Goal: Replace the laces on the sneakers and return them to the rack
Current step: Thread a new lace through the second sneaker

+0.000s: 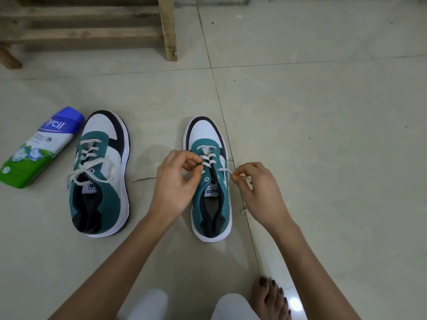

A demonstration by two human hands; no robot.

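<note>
Pinching the white lace at the eyelets of the centre sneaker, the left hand curls thumb and fingers on it. The right hand pinches the lace's other end just right of the shoe. The second sneaker, left of centre on the tiled floor, is tied. A wooden rack stands upper left, and a bottle lies at the left edge.
</note>
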